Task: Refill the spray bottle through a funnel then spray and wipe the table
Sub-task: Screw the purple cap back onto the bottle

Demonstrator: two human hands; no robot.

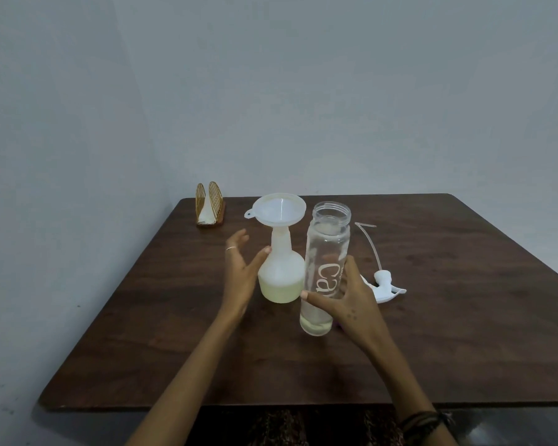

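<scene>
A white spray bottle (281, 272) stands mid-table, uncapped, with pale yellowish liquid in its lower third. A white funnel (279, 209) sits in its neck. Just right of it stands a tall clear bottle (326, 252) with white lettering, open at the top, with a little liquid at its bottom. My right hand (345, 300) wraps round the clear bottle's lower half, thumb across the front. My left hand (240, 268) hovers with spread fingers beside the spray bottle's left side, its thumb tip at or near the shoulder. The spray head (385, 284) with its dip tube lies on the table to the right.
The dark wooden table (432, 317) stands against a pale wall. A gold wire napkin holder (209, 204) with white napkins sits at the far left corner. The table's front edge runs just below my forearms.
</scene>
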